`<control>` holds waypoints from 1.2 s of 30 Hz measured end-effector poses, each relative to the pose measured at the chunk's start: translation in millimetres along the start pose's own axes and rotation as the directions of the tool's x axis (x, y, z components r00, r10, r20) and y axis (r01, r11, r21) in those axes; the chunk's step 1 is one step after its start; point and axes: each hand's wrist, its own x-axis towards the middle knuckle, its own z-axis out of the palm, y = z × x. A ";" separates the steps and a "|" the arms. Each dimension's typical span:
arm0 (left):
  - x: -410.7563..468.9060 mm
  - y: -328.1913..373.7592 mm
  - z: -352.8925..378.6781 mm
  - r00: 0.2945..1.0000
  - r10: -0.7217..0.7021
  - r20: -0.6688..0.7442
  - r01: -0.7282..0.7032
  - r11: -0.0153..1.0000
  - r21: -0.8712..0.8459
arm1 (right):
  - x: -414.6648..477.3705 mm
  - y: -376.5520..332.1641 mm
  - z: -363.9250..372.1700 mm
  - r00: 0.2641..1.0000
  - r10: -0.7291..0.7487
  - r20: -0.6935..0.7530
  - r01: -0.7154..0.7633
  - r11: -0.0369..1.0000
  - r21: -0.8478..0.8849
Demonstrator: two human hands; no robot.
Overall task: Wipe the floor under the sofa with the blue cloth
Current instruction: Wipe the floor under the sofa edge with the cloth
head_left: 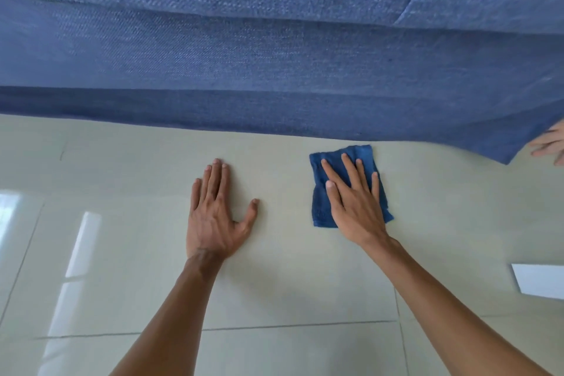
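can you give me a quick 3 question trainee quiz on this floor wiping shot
1. Which hand presses the blue cloth flat on the tiled floor?
2. True or false: the left hand is lifting the edge of the sofa.
3. Where does the cloth lie? A) on the sofa seat B) on the floor just in front of the sofa's lower edge C) draped over a forearm

Key
1. The right hand, fingers spread on top of the cloth.
2. False: it rests palm down on bare tile, clear of the sofa. Another person's hand shows at the sofa's right corner.
3. B
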 end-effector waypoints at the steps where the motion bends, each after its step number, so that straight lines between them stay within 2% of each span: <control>1: 0.2 0.0 -0.1 1.000 0.000 -0.002 0.000 1.000 0.001 | 10.0 -3.4 -3.4 0.999 0.026 -0.030 -0.025 0.999 0.022; 7: 0.1 0.9 0.4 1.000 -0.004 -0.003 0.004 1.000 0.002 | 31.7 -27.7 15.0 0.985 0.100 -0.138 -0.111 0.991 -0.078; 12: -0.8 2.1 -0.5 1.000 -0.007 0.009 0.007 1.000 -0.006 | -19.9 -9.9 17.0 0.999 -0.018 -0.048 0.012 0.993 -0.115; 14: -1.6 0.7 1.1 1.000 -0.014 -0.004 0.014 1.000 -0.006 | -14.1 -0.3 13.2 0.999 -0.043 -0.022 0.040 0.991 -0.131; 19: 0.8 0.5 3.9 1.000 -0.004 -0.017 0.004 1.000 -0.010 | 31.5 -27.0 14.6 0.986 0.128 -0.108 -0.140 0.985 -0.105; 22: -2.1 0.6 3.5 1.000 -0.003 -0.005 0.003 1.000 -0.023 | -23.9 -21.6 23.5 0.997 -0.043 -0.068 0.031 0.987 -0.160; 24: -2.6 0.3 2.7 1.000 -0.012 -0.010 0.012 1.000 -0.025 | -38.6 -6.8 17.7 0.996 -0.093 -0.012 0.090 0.983 -0.158; 27: -0.1 -0.1 4.4 1.000 -0.006 -0.019 0.005 1.000 -0.022 | 5.1 -16.2 16.0 0.992 0.067 -0.104 -0.081 0.988 -0.131; 29: 0.8 -0.9 6.0 1.000 -0.003 -0.020 0.002 1.000 -0.014 | 29.7 -41.0 19.8 0.978 0.172 -0.115 -0.183 0.979 -0.092; 30: 0.5 -1.2 6.5 1.000 0.000 -0.014 -0.001 1.000 -0.011 | 29.9 -49.2 23.0 0.980 0.166 -0.110 -0.176 0.980 -0.093; 34: -3.0 -3.3 6.8 1.000 0.010 0.015 -0.010 1.000 0.004 | -25.7 -37.4 28.2 0.995 -0.094 -0.043 0.085 0.980 -0.181; 36: -1.5 -2.4 7.7 0.999 0.013 0.033 -0.013 1.000 0.010 | -31.8 -21.2 24.5 0.991 -0.131 -0.004 0.128 0.975 -0.181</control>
